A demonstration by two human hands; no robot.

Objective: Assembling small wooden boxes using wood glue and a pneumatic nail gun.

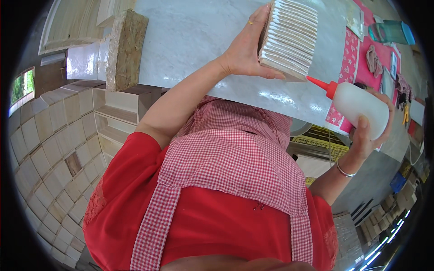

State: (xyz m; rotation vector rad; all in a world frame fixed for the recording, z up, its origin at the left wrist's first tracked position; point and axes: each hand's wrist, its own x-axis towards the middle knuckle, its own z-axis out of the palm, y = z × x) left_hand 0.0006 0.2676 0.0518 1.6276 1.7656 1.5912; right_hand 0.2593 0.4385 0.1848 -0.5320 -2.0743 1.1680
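Observation:
My left hand (248, 49) grips a block-like stack of thin wooden boards (279, 67) from its left side, thumb along the near edge. White glue lines (291, 31) run along the edges of the boards. In my right hand (368, 131) is a white squeeze bottle of glue (359, 106) with a red nozzle. The bottle lies tilted, its tip pointing left close to the stack's lower right corner. Both are over the pale marbled table (194, 40).
A tape-wrapped block (126, 49) stands at the table's left edge, beside wooden panels (74, 22). Stacked wooden boxes (54, 153) fill the left. On the right, a pink patterned cloth (350, 58) bears a teal jar (389, 32) and a crumpled rag (374, 62).

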